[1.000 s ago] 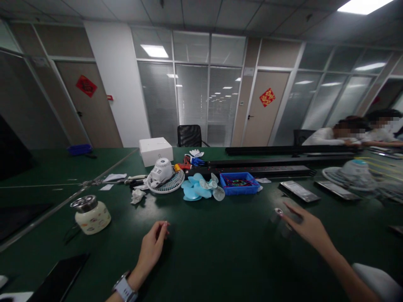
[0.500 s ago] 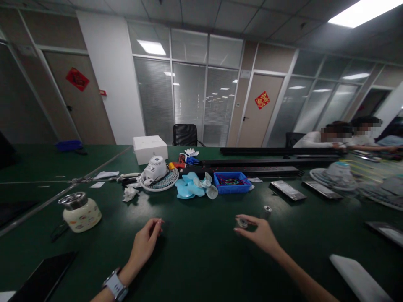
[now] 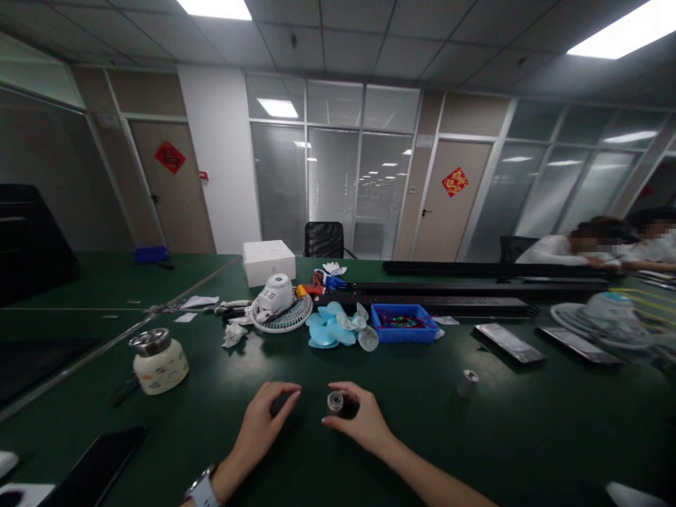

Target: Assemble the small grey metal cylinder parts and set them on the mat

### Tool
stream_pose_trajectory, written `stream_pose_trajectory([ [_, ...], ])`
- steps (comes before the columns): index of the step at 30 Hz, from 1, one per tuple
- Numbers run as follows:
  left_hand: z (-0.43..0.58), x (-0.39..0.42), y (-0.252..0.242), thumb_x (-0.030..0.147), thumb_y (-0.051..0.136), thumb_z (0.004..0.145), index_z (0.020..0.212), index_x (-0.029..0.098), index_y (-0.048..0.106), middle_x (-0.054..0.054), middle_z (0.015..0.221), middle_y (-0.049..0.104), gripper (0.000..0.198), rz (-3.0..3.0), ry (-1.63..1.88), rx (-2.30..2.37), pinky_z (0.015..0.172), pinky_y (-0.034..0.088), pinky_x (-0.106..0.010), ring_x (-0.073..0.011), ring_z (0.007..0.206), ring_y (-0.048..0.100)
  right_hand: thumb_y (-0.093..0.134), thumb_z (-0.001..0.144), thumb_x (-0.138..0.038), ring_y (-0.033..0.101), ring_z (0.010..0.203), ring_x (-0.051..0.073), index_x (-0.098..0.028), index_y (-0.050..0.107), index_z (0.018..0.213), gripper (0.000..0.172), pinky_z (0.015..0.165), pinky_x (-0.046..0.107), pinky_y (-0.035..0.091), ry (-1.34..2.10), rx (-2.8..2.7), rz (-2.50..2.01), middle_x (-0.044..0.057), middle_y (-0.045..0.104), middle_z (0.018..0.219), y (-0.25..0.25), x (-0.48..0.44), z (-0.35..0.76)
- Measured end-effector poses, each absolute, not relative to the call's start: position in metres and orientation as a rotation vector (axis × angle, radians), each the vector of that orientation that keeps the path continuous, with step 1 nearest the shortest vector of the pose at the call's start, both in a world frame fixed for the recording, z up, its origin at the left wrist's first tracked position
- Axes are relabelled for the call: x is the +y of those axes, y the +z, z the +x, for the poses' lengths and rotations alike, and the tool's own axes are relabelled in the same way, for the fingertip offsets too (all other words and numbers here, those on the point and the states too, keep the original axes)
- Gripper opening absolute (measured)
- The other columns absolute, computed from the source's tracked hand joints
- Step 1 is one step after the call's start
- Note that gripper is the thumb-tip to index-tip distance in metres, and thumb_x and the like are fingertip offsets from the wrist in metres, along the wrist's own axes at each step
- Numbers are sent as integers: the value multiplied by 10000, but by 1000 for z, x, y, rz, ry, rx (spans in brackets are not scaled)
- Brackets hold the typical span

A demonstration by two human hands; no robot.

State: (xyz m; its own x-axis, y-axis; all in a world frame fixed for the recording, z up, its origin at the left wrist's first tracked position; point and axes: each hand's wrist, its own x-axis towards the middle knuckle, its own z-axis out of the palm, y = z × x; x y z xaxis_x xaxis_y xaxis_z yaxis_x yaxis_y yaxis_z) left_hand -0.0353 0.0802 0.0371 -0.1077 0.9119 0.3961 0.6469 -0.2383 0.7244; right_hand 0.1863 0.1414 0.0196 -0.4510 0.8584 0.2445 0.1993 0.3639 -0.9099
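Note:
My right hand has its thumb and fingers around a small round metal cylinder, its end face turned towards me. To the left of it, my left hand is empty, thumb and index finger curved with a small gap between their tips. A watch is on my left wrist. A second small metal cylinder stands upright on the green table, off to the right of my right hand.
Beyond my hands lie light-blue fan blades, a white fan housing and a blue tray of wires. A cream pot stands left. Flat metal-cased units lie right. Two people sit at the far right.
My right hand has carried the metal cylinder leftward, close to my left hand. My left hand's thumb and index finger have parted. The view has shifted slightly.

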Motion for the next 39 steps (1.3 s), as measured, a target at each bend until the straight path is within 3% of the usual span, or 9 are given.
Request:
stream_pose_trajectory([
  [3, -11, 85, 50, 431, 604, 806, 1033, 275, 697, -63, 1055, 694, 291, 1996, 1255, 1586, 901, 484, -414, -246, 1007, 612, 837, 556, -366, 649, 942, 249, -205, 629, 1146, 646, 846, 377, 504, 1172, -1835, -856, 66, 697, 1028, 19, 141, 187],
  [8, 21, 99, 58, 408, 632, 793, 1030, 263, 699, -75, 1011, 723, 286, 1990, 1146, 1502, 923, 443, -463, -282, 1024, 612, 772, 645, -298, 648, 918, 234, -181, 651, 1070, 457, 818, 352, 504, 1171, -1839, -748, 60, 695, 1008, 18, 142, 185],
  [14, 3, 104, 56, 388, 638, 793, 974, 230, 655, -62, 988, 734, 241, 1873, 1273, 1540, 907, 472, -413, -244, 998, 651, 776, 632, -322, 649, 867, 228, -175, 690, 980, 387, 785, 338, 502, 1120, -1891, -856, 44, 708, 924, 13, 145, 185],
  [17, -25, 99, 45, 393, 663, 771, 1078, 224, 605, -67, 983, 740, 355, 1808, 1263, 1586, 918, 480, -418, -246, 999, 669, 777, 630, -345, 649, 909, 236, -183, 686, 1020, 431, 829, 351, 500, 1143, -1890, -868, 53, 708, 974, 16, 144, 187],
  [22, -50, 88, 24, 393, 674, 759, 1171, 250, 565, -40, 952, 754, 450, 1837, 979, 1648, 1052, 343, -519, -276, 1070, 641, 766, 638, -382, 655, 924, 265, -225, 684, 1036, 436, 826, 390, 517, 1150, -1911, -895, 41, 709, 979, 27, 138, 186],
  [26, -50, 84, 22, 403, 713, 716, 1227, 254, 541, -46, 1027, 739, 559, 1808, 984, 1597, 1070, 348, -466, -271, 1140, 599, 749, 653, -427, 658, 930, 280, -324, 690, 1007, 374, 836, 425, 528, 1109, -1903, -892, -13, 712, 969, 36, 134, 190],
  [29, -54, 85, 21, 451, 604, 805, 1201, 239, 548, -66, 1131, 699, 453, 1708, 1161, 1603, 1007, 427, -401, -242, 1126, 608, 728, 674, -417, 653, 972, 292, -336, 697, 1019, 356, 866, 419, 531, 1110, -1836, -983, 5, 710, 1011, 42, 135, 218],
  [33, -62, 87, 14, 509, 440, 884, 1062, 215, 586, -57, 956, 733, 374, 1523, 1321, 1779, 845, 507, -373, -232, 936, 679, 701, 693, -424, 636, 1037, 302, -291, 690, 1073, 403, 937, 418, 511, 1034, -1667, -1204, 59, 693, 1089, 38, 139, 298],
  [39, -64, 90, 10, 549, 414, 875, 1000, 207, 570, -38, 842, 716, 396, 1483, 1359, 1865, 743, 495, -341, -228, 813, 677, 759, 514, -499, 652, 993, 349, -156, 696, 1033, 625, 897, 442, 530, 742, -1292, -1525, 95, 725, 997, 21, 143, 409],
])
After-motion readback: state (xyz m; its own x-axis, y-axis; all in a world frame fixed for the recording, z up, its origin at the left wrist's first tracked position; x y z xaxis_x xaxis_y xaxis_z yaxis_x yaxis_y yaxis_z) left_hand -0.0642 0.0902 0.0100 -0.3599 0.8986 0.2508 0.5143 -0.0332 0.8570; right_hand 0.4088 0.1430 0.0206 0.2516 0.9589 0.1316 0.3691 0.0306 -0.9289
